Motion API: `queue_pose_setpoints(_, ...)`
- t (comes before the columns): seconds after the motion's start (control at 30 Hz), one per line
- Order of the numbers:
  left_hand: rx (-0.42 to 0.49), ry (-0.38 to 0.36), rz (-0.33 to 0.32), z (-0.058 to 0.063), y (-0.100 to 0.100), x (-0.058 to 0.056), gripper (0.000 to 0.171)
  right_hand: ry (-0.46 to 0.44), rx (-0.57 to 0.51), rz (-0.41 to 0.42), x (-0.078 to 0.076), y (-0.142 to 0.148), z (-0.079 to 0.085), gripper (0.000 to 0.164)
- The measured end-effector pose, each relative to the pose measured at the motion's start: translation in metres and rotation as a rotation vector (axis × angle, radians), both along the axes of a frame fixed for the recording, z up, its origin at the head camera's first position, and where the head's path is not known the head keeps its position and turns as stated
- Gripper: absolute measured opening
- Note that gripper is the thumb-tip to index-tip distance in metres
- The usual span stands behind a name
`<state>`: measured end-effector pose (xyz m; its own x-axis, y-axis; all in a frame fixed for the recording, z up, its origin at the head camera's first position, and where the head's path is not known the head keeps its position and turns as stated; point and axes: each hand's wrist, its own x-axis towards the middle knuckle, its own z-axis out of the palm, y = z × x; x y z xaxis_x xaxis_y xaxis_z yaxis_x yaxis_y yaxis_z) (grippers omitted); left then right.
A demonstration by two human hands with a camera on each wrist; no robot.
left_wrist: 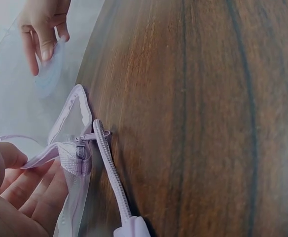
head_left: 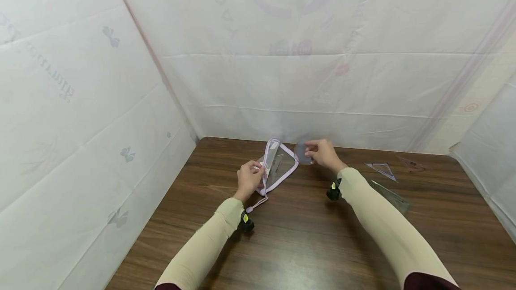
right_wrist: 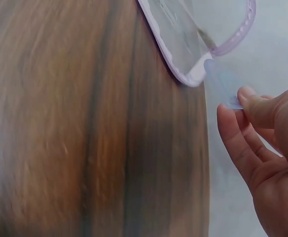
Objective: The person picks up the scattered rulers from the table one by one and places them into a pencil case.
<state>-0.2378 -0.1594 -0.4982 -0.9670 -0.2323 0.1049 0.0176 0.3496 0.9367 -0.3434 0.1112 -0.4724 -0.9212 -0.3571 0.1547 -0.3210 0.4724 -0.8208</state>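
A clear zip pouch with lilac edging lies at the far side of the table, its zipped edge spread apart. My left hand pinches the lilac edge near the zip slider. Some white flat piece shows through the clear plastic. A lilac wrist strap trails from the near corner. Between thumb and fingers, my right hand holds a translucent bluish protractor with a rounded edge, upright beside the pouch's right corner. Whether the protractor touches the pouch I cannot tell.
To the right on the wooden table lie a bluish set square, a reddish set square and a greenish translucent flat piece, partly behind the right sleeve. White printed sheeting rises behind the table and at both sides.
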Motion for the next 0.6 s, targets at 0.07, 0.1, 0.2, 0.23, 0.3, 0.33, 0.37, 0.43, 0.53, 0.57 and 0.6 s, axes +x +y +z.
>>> queue_pose_setpoints(0.07, 0.006, 0.006, -0.004, 0.0, -0.001, 0.0, 0.007, 0.005, -0.018, -0.01, 0.0, -0.005, -0.003, 0.038)
queue_pose_setpoints(0.1, 0.009, 0.01, -0.006, -0.001, -0.001, 0.0, 0.007, 0.008, -0.024, -0.014, 0.0, -0.007, -0.005, 0.038)
queue_pose_setpoints(0.2, 0.015, 0.019, -0.008, -0.002, -0.002, -0.001, 0.007, 0.014, -0.034, -0.026, 0.0, -0.014, -0.008, 0.037)
queue_pose_setpoints(0.23, 0.017, 0.022, -0.007, -0.002, -0.002, -0.002, 0.007, 0.015, -0.033, -0.029, 0.001, -0.016, -0.009, 0.037)
queue_pose_setpoints(0.3, 0.022, 0.027, -0.004, -0.003, -0.003, -0.002, 0.007, 0.011, -0.035, -0.031, 0.001, -0.021, -0.01, 0.037)
queue_pose_setpoints(0.33, 0.023, 0.031, -0.003, -0.004, -0.003, -0.003, 0.007, 0.009, -0.036, -0.031, 0.001, -0.023, -0.011, 0.037)
queue_pose_setpoints(0.37, 0.025, 0.036, -0.003, -0.004, -0.003, -0.003, 0.007, 0.005, -0.04, -0.032, 0.002, -0.026, -0.012, 0.037)
queue_pose_setpoints(0.43, 0.03, 0.045, -0.006, -0.004, -0.003, -0.003, 0.006, -0.003, -0.048, -0.034, 0.002, -0.03, -0.014, 0.038)
queue_pose_setpoints(0.53, 0.029, 0.057, -0.011, -0.005, -0.003, -0.004, 0.005, -0.021, -0.063, -0.043, 0.003, -0.037, -0.015, 0.038)
queue_pose_setpoints(0.57, 0.029, 0.059, -0.011, -0.005, -0.003, -0.004, 0.005, -0.029, -0.067, -0.046, 0.003, -0.039, -0.016, 0.039)
queue_pose_setpoints(0.6, 0.027, 0.062, -0.009, -0.005, -0.003, -0.004, 0.005, -0.038, -0.07, -0.048, 0.003, -0.041, -0.016, 0.039)
